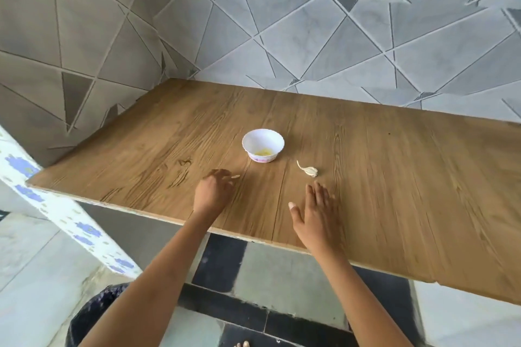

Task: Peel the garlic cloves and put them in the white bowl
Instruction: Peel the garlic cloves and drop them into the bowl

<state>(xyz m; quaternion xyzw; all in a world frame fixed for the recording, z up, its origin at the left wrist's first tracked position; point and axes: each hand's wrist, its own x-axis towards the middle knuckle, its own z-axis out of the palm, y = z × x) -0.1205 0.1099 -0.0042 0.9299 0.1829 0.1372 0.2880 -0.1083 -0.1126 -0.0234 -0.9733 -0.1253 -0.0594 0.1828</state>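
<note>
A small white bowl (263,142) with a scalloped rim stands on the wooden table (394,177). Pale yellow peeled garlic (264,152) lies at its bottom. To the bowl's right a garlic piece (309,171) with dry papery skin and a thin tail lies on the wood. My right hand (317,213) lies flat with straight fingers just in front of that garlic piece, apart from it. My left hand (214,190) hovers over the table in front of the bowl with loosely curled fingers. A small pale sliver (236,176) shows at its fingertips; whether it is pinched is unclear.
The table's front edge (253,239) runs diagonally under my forearms. Grey tiled walls with a triangle pattern close the back and left sides. A white patterned post (70,222) stands at the left corner. Below lies a tiled floor.
</note>
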